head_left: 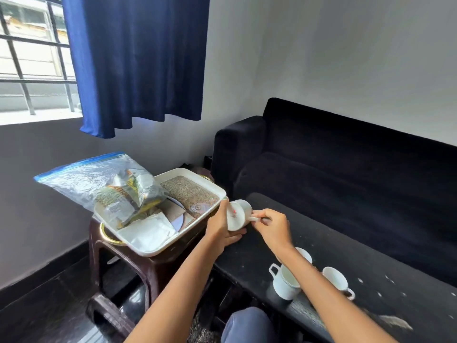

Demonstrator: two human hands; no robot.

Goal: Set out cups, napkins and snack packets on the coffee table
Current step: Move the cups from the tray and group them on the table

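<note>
The zip bag of snack packets (103, 184) overhangs the left rim of the tray (197, 175) and could slide off the stool (138, 266) if jostled. Napkins (148, 233) lie in the tray. The left hand (218, 231) cups a tilted cup (238, 215) above the tabletop (346, 243) edge; right hand (272, 225) fingers pinch its handle. A slip could drop it beside three cups (284, 283).

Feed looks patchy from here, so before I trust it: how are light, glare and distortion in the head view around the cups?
Head view: daylight from the window blows out the sill; wide-angle bending curves the sofa and table edge; the zip bag shows sheen; the cup held by the left hand and right hand is slightly soft; the dark coffee table hides shadows.
</note>
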